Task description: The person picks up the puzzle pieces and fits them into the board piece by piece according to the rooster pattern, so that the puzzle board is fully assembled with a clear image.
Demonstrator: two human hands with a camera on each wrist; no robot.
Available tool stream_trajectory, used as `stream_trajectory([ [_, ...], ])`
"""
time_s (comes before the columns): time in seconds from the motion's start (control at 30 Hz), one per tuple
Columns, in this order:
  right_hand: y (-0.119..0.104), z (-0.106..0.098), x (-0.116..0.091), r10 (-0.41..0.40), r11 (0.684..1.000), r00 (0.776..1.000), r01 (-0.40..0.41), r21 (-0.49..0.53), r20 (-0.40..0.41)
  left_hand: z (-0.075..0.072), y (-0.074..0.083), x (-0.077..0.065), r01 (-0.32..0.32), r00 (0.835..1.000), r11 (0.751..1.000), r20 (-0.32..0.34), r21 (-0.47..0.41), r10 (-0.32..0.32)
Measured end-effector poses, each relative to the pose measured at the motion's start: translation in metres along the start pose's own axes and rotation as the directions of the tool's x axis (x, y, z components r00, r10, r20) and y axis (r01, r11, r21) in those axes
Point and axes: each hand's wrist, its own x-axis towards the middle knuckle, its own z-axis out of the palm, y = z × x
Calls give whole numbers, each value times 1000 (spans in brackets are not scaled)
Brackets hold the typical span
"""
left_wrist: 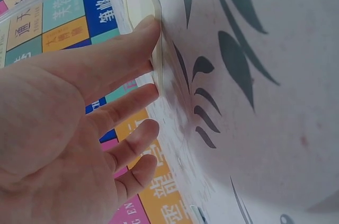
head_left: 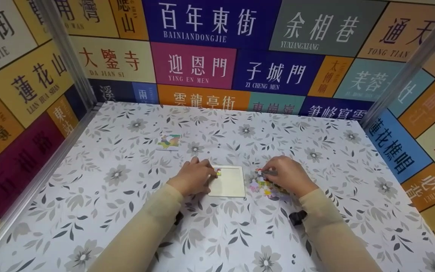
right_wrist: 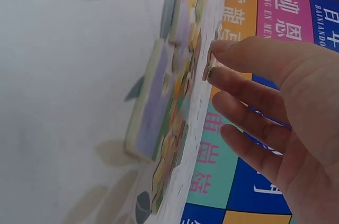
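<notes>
A cream puzzle tray [head_left: 232, 182] lies flat on the table, with a small coloured puzzle piece [head_left: 218, 172] in its upper left corner. At the tray's left side, my left hand [head_left: 193, 176] grips the edge; in the left wrist view the thumb [left_wrist: 143, 33] lies along the rim and the other fingers spread below it. My right hand [head_left: 287, 174] pinches a puzzle piece [right_wrist: 208, 66] between thumb and forefinger, just above the table. Beneath and beside that hand is a pile of loose puzzle pieces [head_left: 266, 189], partly hidden by it.
A small square picture card [head_left: 169, 142] lies farther back on the left. The table's cover [head_left: 127, 200] has grey flowers and leaves. Panels with coloured street-name signs [head_left: 196, 68] stand behind and at both sides.
</notes>
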Motion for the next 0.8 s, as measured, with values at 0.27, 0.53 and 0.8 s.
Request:
stream_trajectory([
  [0.27, -9, 3, 4, -5, 999, 1000, 5, -37, -12, 1, 1, 2, 22, 1000, 1000, 20, 22, -23],
  [0.53, -16, 6, 7, -15, 999, 1000, 15, -33, -20, 1, 1, 2, 35, 999, 999, 28, 3, -35],
  [0.8, -23, 10, 8, -48, 998, 998, 47, -51, -31, -1, 2, 1, 34, 999, 999, 29, -9, -33],
])
